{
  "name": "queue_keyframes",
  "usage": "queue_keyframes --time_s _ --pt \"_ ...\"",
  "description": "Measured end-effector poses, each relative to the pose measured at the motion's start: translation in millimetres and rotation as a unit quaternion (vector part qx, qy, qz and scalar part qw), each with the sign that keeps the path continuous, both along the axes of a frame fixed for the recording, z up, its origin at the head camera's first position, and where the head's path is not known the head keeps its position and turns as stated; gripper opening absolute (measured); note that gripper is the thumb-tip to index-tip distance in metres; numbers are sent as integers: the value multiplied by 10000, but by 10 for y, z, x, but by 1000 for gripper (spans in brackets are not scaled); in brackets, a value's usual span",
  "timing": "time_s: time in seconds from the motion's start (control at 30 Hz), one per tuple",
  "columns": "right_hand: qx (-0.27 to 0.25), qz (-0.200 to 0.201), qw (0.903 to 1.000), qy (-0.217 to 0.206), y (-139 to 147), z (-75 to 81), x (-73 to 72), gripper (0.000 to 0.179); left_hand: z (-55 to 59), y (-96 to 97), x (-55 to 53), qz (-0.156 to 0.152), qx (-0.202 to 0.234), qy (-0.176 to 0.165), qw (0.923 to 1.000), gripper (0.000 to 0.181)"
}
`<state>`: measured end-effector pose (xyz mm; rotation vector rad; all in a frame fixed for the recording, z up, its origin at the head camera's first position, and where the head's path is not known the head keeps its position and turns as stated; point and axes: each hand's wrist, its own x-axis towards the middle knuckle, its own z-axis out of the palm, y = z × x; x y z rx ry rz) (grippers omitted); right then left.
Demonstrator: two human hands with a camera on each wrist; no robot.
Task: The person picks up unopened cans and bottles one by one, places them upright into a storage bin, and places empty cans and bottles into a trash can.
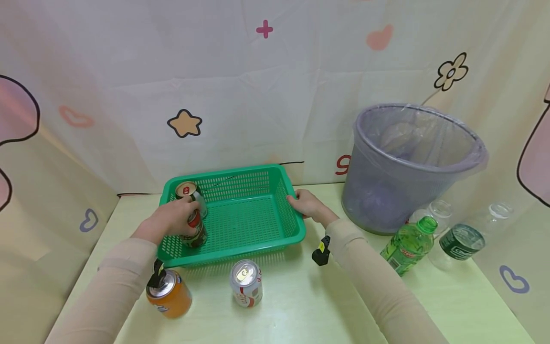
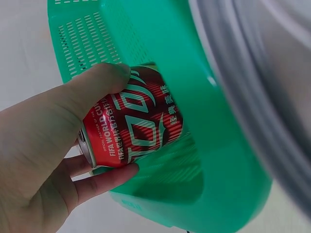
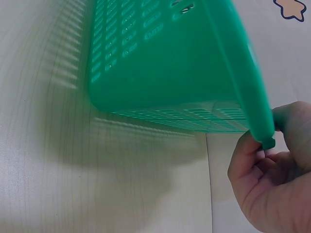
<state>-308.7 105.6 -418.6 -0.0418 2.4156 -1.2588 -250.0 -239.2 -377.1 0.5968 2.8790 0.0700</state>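
Note:
My left hand (image 1: 177,218) grips a red soda can (image 2: 141,114) by its upper part, inside the left end of the green basket (image 1: 240,248). In the left wrist view the thumb lies on one side of the can and fingers on the other. Behind it in the basket's back left corner stands another can (image 1: 186,189) with a tan top. My right hand (image 1: 308,204) pinches the basket's right rim (image 3: 262,128) between thumb and curled fingers. In front of the basket stand an orange can (image 1: 175,298) and a white-and-red can (image 1: 247,286).
A purple bin (image 1: 382,191) with a clear liner stands at the back right. Beside it are a green bottle (image 1: 410,246) and clear bottles, one with a dark green label (image 1: 461,242). A patterned curtain (image 1: 240,95) hangs behind the table (image 1: 301,306).

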Motion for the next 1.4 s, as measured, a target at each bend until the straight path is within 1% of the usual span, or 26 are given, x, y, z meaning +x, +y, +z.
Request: queue_keyframes --time_s 0.13,0.33,0.6,0.73,0.97,1.2,1.4 --pt "46 -22 10000 26 4 -12 -11 34 -5 8 -2 12 -45 2 10000 55" --pt "35 -20 10000 62 -1 6 10 34 7 15 8 11 -52 98 9999 58" --pt "-26 0 10000 76 -5 41 34 35 120 59 53 -216 -137 479 9985 54" --pt "-26 7 10000 81 -5 40 37 34 147 77 77 -232 -231 516 9981 52" --pt "24 -1 10000 79 -10 26 40 34 112 61 72 -184 -290 594 9976 50" --pt "65 -65 9999 115 -13 12 31 33 86 41 38 -41 -192 610 9979 51" --pt "78 -53 9999 79 -12 26 31 33 81 38 20 -46 -189 728 9972 50"
